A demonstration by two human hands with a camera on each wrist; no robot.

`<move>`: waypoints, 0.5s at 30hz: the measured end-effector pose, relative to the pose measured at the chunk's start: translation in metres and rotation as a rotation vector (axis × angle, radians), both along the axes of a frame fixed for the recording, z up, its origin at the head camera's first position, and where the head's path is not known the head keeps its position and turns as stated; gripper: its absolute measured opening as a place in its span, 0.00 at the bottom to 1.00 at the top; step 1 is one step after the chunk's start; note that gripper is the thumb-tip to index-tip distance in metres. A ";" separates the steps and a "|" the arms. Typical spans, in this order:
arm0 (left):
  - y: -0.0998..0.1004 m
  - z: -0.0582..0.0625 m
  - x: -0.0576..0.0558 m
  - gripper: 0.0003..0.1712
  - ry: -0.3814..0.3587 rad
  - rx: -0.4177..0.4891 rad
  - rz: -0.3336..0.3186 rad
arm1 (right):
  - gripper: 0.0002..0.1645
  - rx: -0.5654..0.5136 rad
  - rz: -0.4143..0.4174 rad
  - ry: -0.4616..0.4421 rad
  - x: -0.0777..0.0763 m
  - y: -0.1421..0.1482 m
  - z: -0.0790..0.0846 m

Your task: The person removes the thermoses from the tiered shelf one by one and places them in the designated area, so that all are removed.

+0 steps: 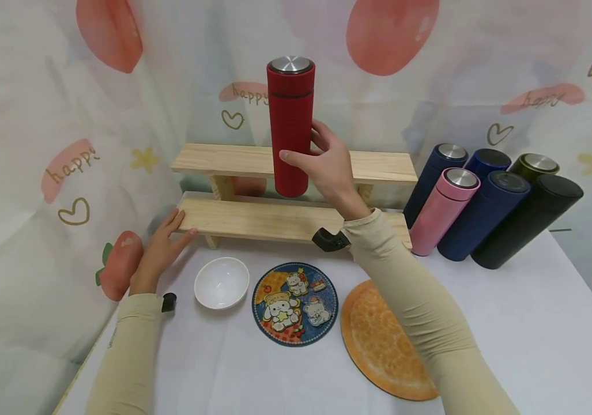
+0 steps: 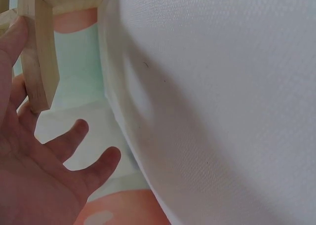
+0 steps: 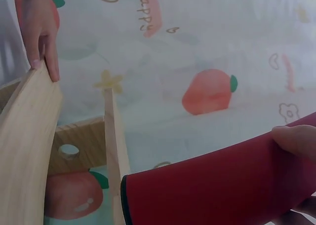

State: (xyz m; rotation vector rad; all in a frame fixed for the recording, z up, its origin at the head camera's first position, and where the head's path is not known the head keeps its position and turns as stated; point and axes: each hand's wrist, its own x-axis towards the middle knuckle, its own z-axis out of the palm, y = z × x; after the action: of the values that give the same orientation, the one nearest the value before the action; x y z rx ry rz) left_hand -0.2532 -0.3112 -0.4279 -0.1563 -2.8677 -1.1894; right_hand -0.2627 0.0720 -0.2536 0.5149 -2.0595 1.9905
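My right hand [image 1: 329, 164] grips a red thermos [image 1: 291, 127] with a brushed metal lid. The thermos stands roughly upright in the air, in front of a two-tier wooden shelf [image 1: 254, 216]. In the right wrist view the red thermos [image 3: 212, 185] slants across the lower right, held at its side by fingers and thumb. At the shelf's left end my left hand [image 1: 163, 248] rests on the lower board, fingers spread. The left wrist view shows that hand [image 2: 39, 161] touching the board end [image 2: 42, 57], with two fingers extended free of the wood.
Several thermoses, including a pink one [image 1: 446, 210] and a black one [image 1: 526, 222], stand right of the shelf. A white bowl [image 1: 221, 283], a round cartoon mat [image 1: 296, 305] and an orange round mat [image 1: 381, 346] lie in front. Printed cloth [image 1: 181, 69] hangs behind.
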 end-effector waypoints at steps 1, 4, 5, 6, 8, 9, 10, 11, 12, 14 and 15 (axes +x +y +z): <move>0.001 0.000 0.000 0.48 0.003 0.001 -0.003 | 0.44 0.007 -0.007 0.004 0.002 0.004 -0.002; 0.003 -0.001 0.000 0.47 0.005 0.005 -0.012 | 0.44 0.017 -0.022 0.003 0.010 0.018 -0.009; 0.003 -0.002 0.000 0.48 0.003 0.008 -0.015 | 0.44 0.021 -0.028 -0.001 0.013 0.022 -0.012; 0.004 -0.002 0.000 0.48 -0.003 0.009 -0.018 | 0.45 0.026 -0.035 -0.005 0.016 0.027 -0.015; 0.003 -0.002 0.001 0.49 -0.014 0.009 -0.019 | 0.44 0.031 -0.041 -0.017 0.022 0.035 -0.021; 0.003 -0.002 0.001 0.49 -0.016 0.006 -0.020 | 0.44 0.032 -0.043 -0.022 0.025 0.039 -0.024; 0.002 -0.002 0.001 0.50 -0.019 0.004 -0.018 | 0.44 0.031 -0.045 -0.027 0.028 0.042 -0.026; 0.001 -0.002 0.002 0.50 -0.021 0.004 -0.016 | 0.44 0.035 -0.050 -0.032 0.030 0.046 -0.028; 0.001 -0.001 0.002 0.51 -0.023 0.004 -0.014 | 0.44 0.039 -0.057 -0.038 0.033 0.049 -0.030; 0.000 0.000 0.001 0.51 -0.020 0.002 -0.006 | 0.44 0.045 -0.071 -0.052 0.038 0.057 -0.032; 0.000 0.000 0.001 0.51 -0.022 0.002 -0.006 | 0.44 0.051 -0.079 -0.058 0.041 0.062 -0.033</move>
State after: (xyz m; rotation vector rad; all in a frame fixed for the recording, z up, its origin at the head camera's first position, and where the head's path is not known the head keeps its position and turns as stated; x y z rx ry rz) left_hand -0.2519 -0.3113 -0.4276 -0.1526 -2.8865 -1.2020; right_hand -0.2219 0.1339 -0.2871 0.3842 -2.1348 1.9345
